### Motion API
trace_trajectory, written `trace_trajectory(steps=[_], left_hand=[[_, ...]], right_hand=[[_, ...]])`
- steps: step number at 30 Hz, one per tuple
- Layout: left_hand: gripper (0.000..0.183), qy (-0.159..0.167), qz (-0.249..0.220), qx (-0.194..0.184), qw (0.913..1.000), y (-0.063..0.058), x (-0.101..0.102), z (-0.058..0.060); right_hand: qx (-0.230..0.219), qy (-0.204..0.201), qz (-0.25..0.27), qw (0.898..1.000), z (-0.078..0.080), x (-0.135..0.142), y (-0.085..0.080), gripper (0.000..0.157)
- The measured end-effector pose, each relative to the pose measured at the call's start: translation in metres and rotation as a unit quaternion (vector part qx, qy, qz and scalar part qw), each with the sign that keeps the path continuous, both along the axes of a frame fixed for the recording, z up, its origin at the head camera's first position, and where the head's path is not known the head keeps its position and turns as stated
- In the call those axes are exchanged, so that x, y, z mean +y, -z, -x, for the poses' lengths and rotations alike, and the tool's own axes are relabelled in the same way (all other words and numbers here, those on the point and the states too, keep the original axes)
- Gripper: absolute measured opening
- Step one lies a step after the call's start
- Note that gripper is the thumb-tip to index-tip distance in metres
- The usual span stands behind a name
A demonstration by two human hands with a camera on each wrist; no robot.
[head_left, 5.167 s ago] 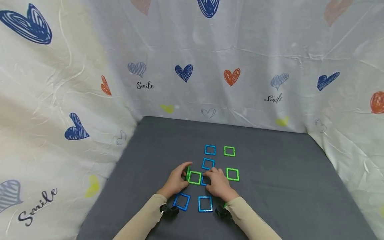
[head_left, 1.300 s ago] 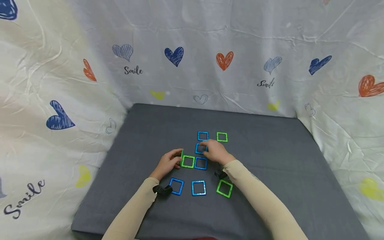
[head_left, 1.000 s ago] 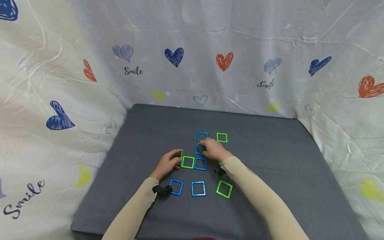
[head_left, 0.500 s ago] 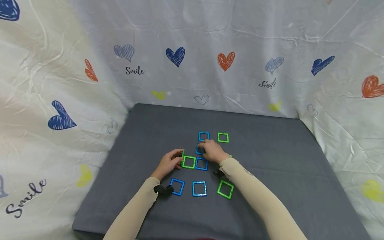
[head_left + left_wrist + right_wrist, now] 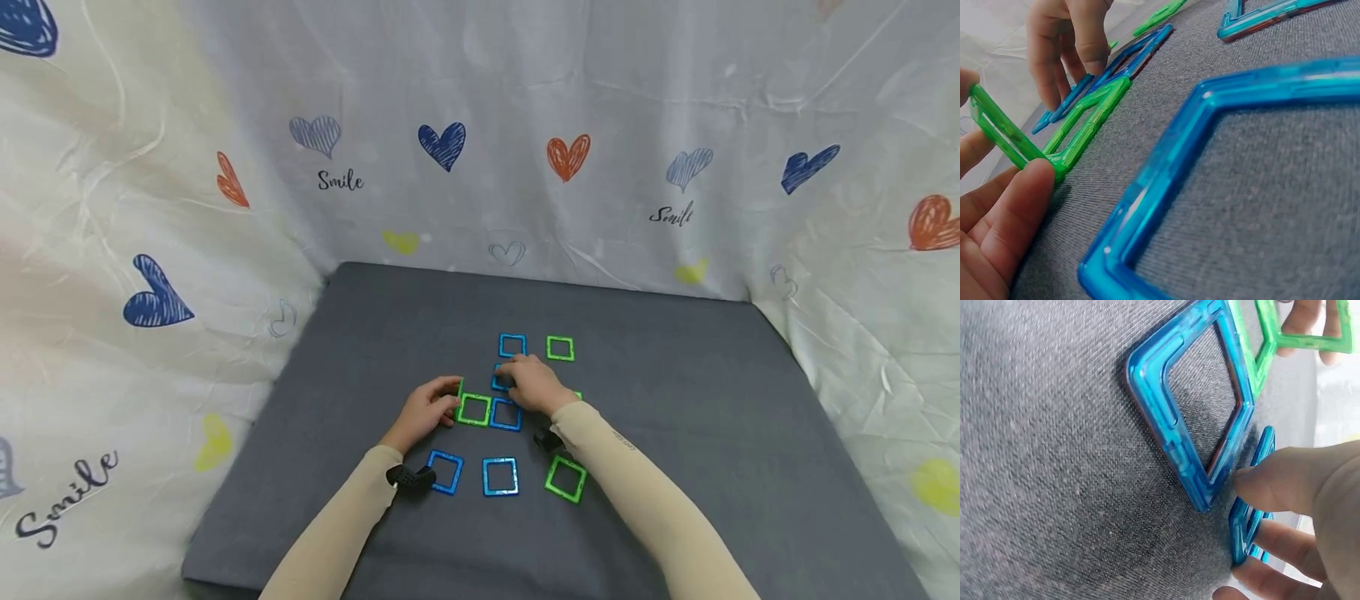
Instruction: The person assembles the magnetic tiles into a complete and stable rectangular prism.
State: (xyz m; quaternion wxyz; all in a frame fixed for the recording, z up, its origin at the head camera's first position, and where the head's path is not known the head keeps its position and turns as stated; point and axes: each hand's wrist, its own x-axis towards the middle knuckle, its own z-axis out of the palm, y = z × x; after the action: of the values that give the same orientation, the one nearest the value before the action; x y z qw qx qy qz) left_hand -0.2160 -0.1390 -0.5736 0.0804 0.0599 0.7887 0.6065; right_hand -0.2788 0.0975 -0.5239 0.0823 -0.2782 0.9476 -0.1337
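My left hand (image 5: 427, 410) holds a green square magnetic tile (image 5: 1010, 125) on edge, its thumb at the base and fingers behind. This tile stands at the left side of a flat green magnetic tile (image 5: 474, 423), which touches a flat blue magnetic tile (image 5: 506, 428) on its right. Just beyond that, my right hand (image 5: 534, 383) pinches another blue magnetic tile (image 5: 1239, 531) between thumb and fingers. In the right wrist view this tile is tilted off the cloth, close to the far side of the flat blue tile. The hand covers much of it in the head view.
Farther back lie a blue tile (image 5: 512, 337) and a green tile (image 5: 559, 359). Nearer the front are two blue tiles, one (image 5: 500, 493) in the middle and one (image 5: 446, 455) beside the left wrist, plus a green tile (image 5: 564, 495). My right sleeve (image 5: 637, 475) mostly hides another green tile.
Since the oldest frame, my right hand has shifted from the blue tile beside the flat green one to the blue tile beyond. Over the last second both hands stay nearly still.
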Motion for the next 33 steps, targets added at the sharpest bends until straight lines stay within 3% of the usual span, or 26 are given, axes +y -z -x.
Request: trace_trajectory(steps=[6,15,26,33], left_hand=[[0.042,-0.005,0.006,0.0,1.0,0.001,0.001,-0.002],[0.041,-0.013,-0.003,-0.008,0.9999,-0.003,0.001,-0.001],[0.042,-0.013,-0.005,-0.004,0.9999,-0.001,0.002,0.003],[0.042,-0.01,-0.007,-0.011,0.9999,-0.001,0.001,0.002]], right_hand=[[-0.025,-0.011,0.028,0.999,0.0,0.002,-0.003,0.041],[-0.122,0.039,0.083,0.988,0.006,0.007,-0.01,0.042],[-0.092,0.097,0.134,0.982,0.009,0.014,-0.019,0.035],[-0.086,0.103,0.138,0.981,0.012,0.015,-0.021,0.034]])
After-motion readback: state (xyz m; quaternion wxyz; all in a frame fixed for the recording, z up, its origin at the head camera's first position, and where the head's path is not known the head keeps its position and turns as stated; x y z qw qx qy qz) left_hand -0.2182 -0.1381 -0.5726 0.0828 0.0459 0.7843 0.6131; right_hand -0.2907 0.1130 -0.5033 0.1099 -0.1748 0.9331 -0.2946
